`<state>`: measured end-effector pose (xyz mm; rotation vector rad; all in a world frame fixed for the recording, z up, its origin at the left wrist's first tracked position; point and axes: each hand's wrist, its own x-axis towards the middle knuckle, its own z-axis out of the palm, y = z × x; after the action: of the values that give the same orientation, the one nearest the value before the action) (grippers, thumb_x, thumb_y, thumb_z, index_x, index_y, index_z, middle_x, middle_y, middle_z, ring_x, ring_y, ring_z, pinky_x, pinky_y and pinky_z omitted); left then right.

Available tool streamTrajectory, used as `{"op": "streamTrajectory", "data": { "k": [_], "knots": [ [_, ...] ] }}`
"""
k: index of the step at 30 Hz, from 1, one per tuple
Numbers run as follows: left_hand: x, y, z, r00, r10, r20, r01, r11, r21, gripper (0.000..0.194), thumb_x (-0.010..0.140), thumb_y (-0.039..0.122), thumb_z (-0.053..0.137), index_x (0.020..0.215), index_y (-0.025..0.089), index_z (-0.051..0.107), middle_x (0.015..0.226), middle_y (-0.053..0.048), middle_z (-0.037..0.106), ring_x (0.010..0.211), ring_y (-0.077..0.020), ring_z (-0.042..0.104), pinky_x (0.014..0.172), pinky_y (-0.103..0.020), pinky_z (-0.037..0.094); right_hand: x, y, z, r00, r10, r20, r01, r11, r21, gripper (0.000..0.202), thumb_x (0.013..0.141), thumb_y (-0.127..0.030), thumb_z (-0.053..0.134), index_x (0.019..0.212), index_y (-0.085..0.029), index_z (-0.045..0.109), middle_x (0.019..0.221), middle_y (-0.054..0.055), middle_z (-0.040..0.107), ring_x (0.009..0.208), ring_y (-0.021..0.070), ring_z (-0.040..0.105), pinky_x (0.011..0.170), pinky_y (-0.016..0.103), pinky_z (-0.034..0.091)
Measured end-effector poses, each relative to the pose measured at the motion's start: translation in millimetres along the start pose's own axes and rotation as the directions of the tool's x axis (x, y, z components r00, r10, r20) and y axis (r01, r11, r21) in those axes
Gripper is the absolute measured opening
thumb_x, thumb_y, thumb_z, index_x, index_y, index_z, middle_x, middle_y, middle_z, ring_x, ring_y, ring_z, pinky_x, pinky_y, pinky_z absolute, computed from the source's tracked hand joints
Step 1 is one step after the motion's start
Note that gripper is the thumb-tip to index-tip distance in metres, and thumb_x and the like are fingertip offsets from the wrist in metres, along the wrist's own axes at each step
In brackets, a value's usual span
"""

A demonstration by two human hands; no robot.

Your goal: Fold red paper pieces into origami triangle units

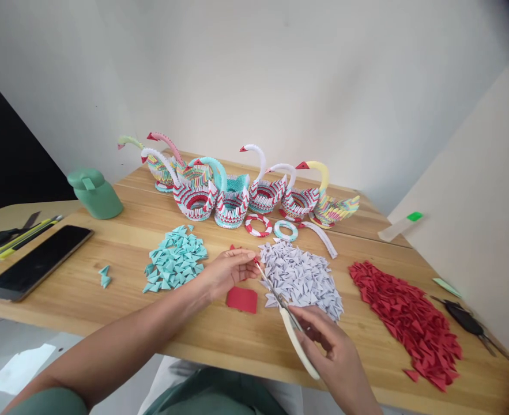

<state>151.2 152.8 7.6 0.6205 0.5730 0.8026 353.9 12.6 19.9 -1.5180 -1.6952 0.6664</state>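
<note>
My left hand pinches a small red paper piece between its fingertips. Around the handles of a pair of white-handled scissors my right hand is closed, and the blade tips reach up to the red piece. Whether the blades touch or cut it is too small to tell. A flat red paper rectangle lies on the table just below my left hand. To the right of that hand spreads a heap of pale lavender folded paper triangles, partly behind the scissors.
A teal triangle pile lies left, a red triangle pile right. Several folded-paper swans stand behind, with two paper rings before them. A phone, green bottle and car key flank the wooden table.
</note>
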Motion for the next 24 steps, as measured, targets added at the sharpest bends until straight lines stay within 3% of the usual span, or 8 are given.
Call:
{"op": "streamTrajectory", "data": {
  "k": [9,16,19,21,24],
  "knots": [
    [-1.0,-0.7,2.0,1.0,0.002,0.011,-0.003,0.999,0.032,0.021,0.069,0.026,0.078,0.081,0.01,0.072,0.077,-0.007,0.071,0.067,-0.0128,0.064,0.066,-0.024,0.05,1.8,1.5,0.7,1.0,-0.013,-0.008,0.013,1.0,-0.016,0.023,0.085,-0.027,0.058,0.103,-0.023,0.071,0.093,0.007,0.068,0.077,0.0191,0.065,0.06,0.023,0.055],
    [-0.1,-3.0,2.8,0.995,0.104,0.0,-0.103,0.984,0.145,0.024,0.066,0.031,0.08,0.074,0.01,0.072,0.077,-0.008,0.072,0.066,-0.0132,0.064,0.065,-0.024,0.048,4.6,-7.1,10.9,0.993,-0.115,-0.031,0.112,0.99,-0.086,0.025,0.087,-0.022,0.054,0.109,-0.021,0.068,0.096,0.009,0.066,0.078,0.0186,0.063,0.062,0.025,0.054],
    [-0.2,2.6,0.4,0.988,0.149,-0.043,-0.142,0.981,0.133,0.023,0.069,0.031,0.077,0.077,0.01,0.071,0.074,-0.008,0.072,0.065,-0.014,0.065,0.064,-0.024,0.049,1.2,-1.5,3.2,0.993,-0.118,-0.031,0.115,0.991,-0.068,0.025,0.087,-0.022,0.054,0.108,-0.021,0.068,0.098,0.008,0.066,0.082,0.0191,0.064,0.064,0.025,0.054],
    [-0.8,7.3,-0.4,0.977,0.201,-0.072,-0.195,0.977,0.081,0.022,0.068,0.029,0.078,0.078,0.011,0.07,0.073,-0.006,0.072,0.066,-0.014,0.066,0.069,-0.025,0.051,-4.7,9.2,-12.0,0.993,-0.075,-0.086,0.068,0.994,-0.083,0.024,0.087,-0.025,0.056,0.108,-0.021,0.068,0.101,0.008,0.067,0.084,0.0197,0.065,0.066,0.026,0.054],
    [-1.6,10.8,0.0,0.984,0.168,-0.066,-0.163,0.984,0.074,0.021,0.068,0.027,0.078,0.077,0.01,0.069,0.075,-0.007,0.072,0.069,-0.0148,0.067,0.07,-0.025,0.052,-18.3,34.4,-42.3,0.943,0.034,-0.33,-0.114,0.967,-0.227,0.028,0.086,-0.034,0.058,0.109,-0.02,0.068,0.104,0.009,0.067,0.079,0.0199,0.066,0.064,0.028,0.054]
  ]
}}
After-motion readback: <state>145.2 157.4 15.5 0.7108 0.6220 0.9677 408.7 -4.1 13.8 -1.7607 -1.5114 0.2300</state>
